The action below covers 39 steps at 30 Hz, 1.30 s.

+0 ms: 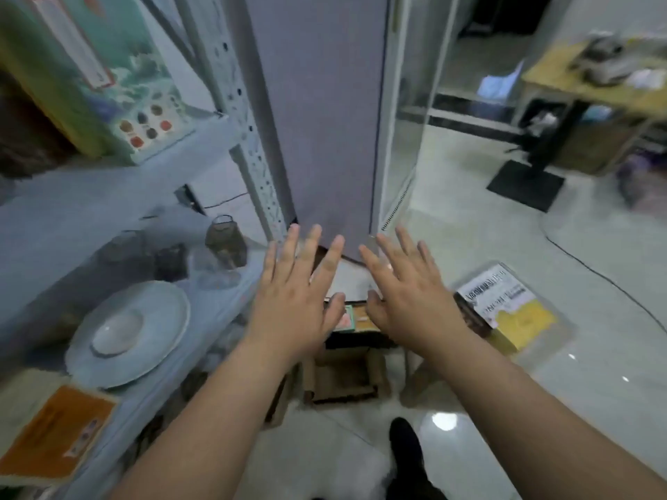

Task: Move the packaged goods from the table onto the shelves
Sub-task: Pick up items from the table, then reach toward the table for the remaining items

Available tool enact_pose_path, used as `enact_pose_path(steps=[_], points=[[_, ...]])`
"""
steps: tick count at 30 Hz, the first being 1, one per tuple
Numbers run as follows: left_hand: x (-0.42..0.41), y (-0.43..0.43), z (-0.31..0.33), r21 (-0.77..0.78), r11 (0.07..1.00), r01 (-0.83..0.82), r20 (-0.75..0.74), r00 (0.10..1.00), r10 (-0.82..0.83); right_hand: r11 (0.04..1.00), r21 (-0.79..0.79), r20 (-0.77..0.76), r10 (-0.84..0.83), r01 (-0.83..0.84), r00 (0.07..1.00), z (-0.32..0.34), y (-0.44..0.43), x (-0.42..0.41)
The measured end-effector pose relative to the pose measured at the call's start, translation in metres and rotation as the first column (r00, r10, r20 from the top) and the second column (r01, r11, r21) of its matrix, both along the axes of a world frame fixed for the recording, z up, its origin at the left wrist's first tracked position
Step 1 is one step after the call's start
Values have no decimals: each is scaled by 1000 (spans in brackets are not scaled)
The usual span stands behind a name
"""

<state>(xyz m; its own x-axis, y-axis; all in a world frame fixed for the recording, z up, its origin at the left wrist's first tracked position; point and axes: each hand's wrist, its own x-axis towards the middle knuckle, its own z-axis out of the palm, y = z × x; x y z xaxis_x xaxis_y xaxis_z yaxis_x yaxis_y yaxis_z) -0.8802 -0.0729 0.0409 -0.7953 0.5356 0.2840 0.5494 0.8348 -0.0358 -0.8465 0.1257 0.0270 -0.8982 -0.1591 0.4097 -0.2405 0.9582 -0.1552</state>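
Head view: both hands empty, packaged goods below and to either side

Head camera, near to far. An orange packet [54, 434] lies flat on the shelf [108, 196] at lower left, beside a pale plate [130, 333]; it looks already placed. Both forearms reach forward at mid-frame. Left hand [292, 301] and right hand [408, 297] are palm-down, fingers [314, 247] spread wide, holding nothing, a narrow gap between the thumbs. Under that gap sits a small flat pack [344, 319] with a pinkish print, on a low dark bench [357, 342]; mostly hidden by the hands, so its long axis can't be told. It lies below and slightly toward the body from the fingertips, about equally close to both thumbs.

Right of the right wrist, apart from it, is a clear-wrapped white-and-yellow package [509, 308], long axis running diagonally away to the left. Whether it rests on the bench or the floor can't be told. Right hand is clearly nearer.

Farther left, dark glass jars [225, 240] stand on the shelf; a large green box [119, 84] sits on the level above.

Judgement: next pick is likely the centre pack, needing the hands to drop and close.
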Motion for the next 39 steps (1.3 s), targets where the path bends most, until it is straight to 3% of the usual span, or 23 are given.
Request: enact_pose_path(steps=[5, 10, 14, 27, 31, 39], points=[[48, 72, -25, 47, 926, 376, 54, 924, -378, 933, -16, 69, -358, 359, 931, -18, 44, 113], [118, 144, -42, 45, 752, 658, 122, 744, -657, 769, -6, 122, -634, 639, 764, -31, 75, 243], [188, 184, -46, 79, 615, 785, 115, 605, -788, 630, -1, 166, -766, 777, 621, -36, 84, 341], [493, 230, -45, 20, 180, 984, 288, 166, -943, 194, -3, 199, -961, 981, 190, -48, 26, 671], [598, 229, -44, -9, 9, 1000, 284, 11, -959, 60, -12, 193, -979, 998, 61, -49, 0, 769], [759, 228, -51, -14, -244, 970, 323, -227, -919, -240, -20, 213, -949, 971, -230, -48, -50, 918]])
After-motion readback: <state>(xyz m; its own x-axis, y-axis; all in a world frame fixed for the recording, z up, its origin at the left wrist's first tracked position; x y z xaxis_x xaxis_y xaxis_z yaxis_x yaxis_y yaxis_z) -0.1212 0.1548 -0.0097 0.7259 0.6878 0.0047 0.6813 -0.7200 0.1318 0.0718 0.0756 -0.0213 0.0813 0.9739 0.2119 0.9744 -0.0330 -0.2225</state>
